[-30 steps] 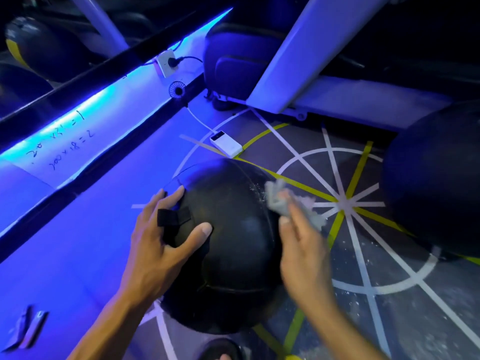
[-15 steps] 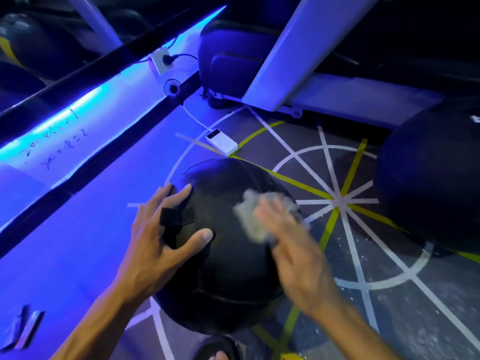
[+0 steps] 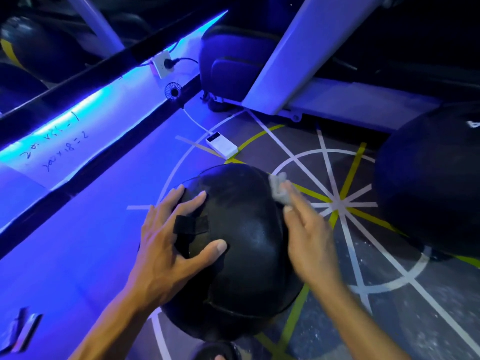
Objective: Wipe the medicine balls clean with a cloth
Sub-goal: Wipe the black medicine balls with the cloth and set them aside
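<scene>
A large black medicine ball (image 3: 246, 242) sits on the marked gym floor in front of me. My left hand (image 3: 166, 245) rests on its upper left side with fingers spread; a black strap (image 3: 191, 224) crosses the fingers. At the ball's upper right edge, my right hand (image 3: 309, 237) holds a small grey cloth (image 3: 278, 187) against the surface; the hand is motion-blurred. A second dark medicine ball (image 3: 428, 190) stands on the floor to the right, apart from both hands.
A white power bank (image 3: 222, 145) lies just beyond the ball, cabled to a small fan (image 3: 173, 91) below a wall socket (image 3: 161, 64). A slanted white machine frame (image 3: 285, 61) stands behind. More dark balls (image 3: 33, 48) sit at far left above the blue-lit ledge.
My right hand swept the cloth left across the ball's top, then back to its upper right edge. The left hand stayed in place on the ball.
</scene>
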Tool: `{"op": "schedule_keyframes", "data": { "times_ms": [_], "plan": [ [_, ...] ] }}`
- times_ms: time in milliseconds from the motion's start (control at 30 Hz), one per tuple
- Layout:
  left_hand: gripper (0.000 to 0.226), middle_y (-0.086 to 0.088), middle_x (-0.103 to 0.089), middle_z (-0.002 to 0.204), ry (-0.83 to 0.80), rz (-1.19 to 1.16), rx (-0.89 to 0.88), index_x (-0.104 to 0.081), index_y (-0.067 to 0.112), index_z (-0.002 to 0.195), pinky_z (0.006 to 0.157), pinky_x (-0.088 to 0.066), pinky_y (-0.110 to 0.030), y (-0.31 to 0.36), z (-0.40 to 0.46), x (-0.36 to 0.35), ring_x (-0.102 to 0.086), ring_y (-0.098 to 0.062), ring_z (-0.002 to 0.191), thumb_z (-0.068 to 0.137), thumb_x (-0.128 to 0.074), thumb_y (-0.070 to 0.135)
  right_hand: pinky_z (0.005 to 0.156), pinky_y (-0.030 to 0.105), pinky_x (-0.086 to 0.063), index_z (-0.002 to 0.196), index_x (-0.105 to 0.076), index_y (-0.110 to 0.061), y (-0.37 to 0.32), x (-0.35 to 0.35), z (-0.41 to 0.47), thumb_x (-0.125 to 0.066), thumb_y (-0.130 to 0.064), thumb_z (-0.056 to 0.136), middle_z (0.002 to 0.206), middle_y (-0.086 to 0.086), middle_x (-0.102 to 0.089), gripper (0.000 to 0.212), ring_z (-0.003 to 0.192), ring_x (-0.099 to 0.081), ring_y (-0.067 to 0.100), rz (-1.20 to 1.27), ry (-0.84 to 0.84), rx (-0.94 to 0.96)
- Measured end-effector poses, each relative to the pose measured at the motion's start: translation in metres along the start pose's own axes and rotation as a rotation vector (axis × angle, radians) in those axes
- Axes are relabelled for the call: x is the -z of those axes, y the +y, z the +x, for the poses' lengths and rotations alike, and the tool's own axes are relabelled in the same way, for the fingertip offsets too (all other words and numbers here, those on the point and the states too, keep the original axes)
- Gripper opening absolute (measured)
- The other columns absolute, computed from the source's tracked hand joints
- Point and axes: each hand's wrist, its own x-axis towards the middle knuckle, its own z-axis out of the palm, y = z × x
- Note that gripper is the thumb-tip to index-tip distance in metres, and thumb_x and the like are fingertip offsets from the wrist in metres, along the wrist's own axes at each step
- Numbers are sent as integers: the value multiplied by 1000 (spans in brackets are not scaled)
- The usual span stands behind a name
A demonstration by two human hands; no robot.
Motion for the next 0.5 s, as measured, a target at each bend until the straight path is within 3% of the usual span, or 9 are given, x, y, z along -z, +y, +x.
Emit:
{"op": "schedule_keyframes", "data": {
  "times_ms": [67, 133, 200, 233, 300, 333, 400, 500],
  "plan": [
    [77, 11, -35, 160, -16, 8, -9, -48, 53, 143, 127, -10, -53, -3, 3, 3, -20, -3, 154, 71, -69, 71, 123, 32, -26, 146, -54, -25, -30, -18, -31, -50, -11, 100, 156, -10, -46, 49, 149, -34, 8, -64, -147, 316],
    [77, 9, -37, 160, -37, 8, -39, -49, 48, 145, 125, -15, -60, -5, 4, 5, -22, -5, 154, 73, -69, 67, 122, 33, -27, 146, -54, -17, -34, -23, -43, -54, 1, 96, 156, -5, -47, 53, 150, -34, 12, -139, -268, 587],
    [77, 11, -34, 161, -44, -26, -18, -48, 53, 144, 126, -11, -58, -4, 2, 6, -19, -3, 154, 72, -69, 70, 118, 26, -31, 140, -57, -20, -18, -9, -18, -50, 0, 97, 146, -4, -56, 48, 142, -45, 10, -60, -236, 503],
    [78, 13, -33, 162, -41, -23, -13, -46, 56, 144, 127, -8, -56, -3, 2, 7, -18, -2, 154, 71, -69, 73, 111, 21, -35, 137, -58, -29, -8, 0, 1, -48, -8, 100, 137, -6, -62, 44, 134, -52, 10, -26, -152, 338],
    [79, 13, -32, 162, -40, 2, -22, -45, 57, 144, 127, -7, -55, -3, -1, 6, -19, -2, 154, 71, -69, 75, 97, 23, -44, 136, -60, -41, 7, 13, 19, -43, -26, 106, 126, -8, -69, 38, 121, -61, 14, -69, -25, -3],
    [80, 13, -33, 162, -42, -7, -24, -45, 56, 144, 127, -8, -56, -4, -1, 7, -19, -3, 154, 71, -69, 75, 101, 24, -43, 139, -59, -40, 8, 14, 13, -43, -28, 105, 133, -9, -67, 39, 126, -59, 13, -93, -12, -23],
    [81, 14, -34, 162, -62, -22, -27, -45, 53, 145, 125, -11, -61, -9, 2, 10, -18, -4, 155, 71, -70, 75, 117, 22, -30, 144, -57, -27, -14, -1, -11, -45, -19, 101, 150, -16, -51, 45, 143, -42, 4, -74, -88, 168],
    [82, 13, -34, 162, -99, -8, -61, -46, 50, 147, 124, -12, -63, -14, 4, 14, -18, -7, 155, 74, -66, 81, 124, 30, -22, 144, -57, -17, -30, -18, -36, -44, -10, 100, 155, -10, -46, 46, 150, -32, 8, -174, -301, 561]
  ]
}}
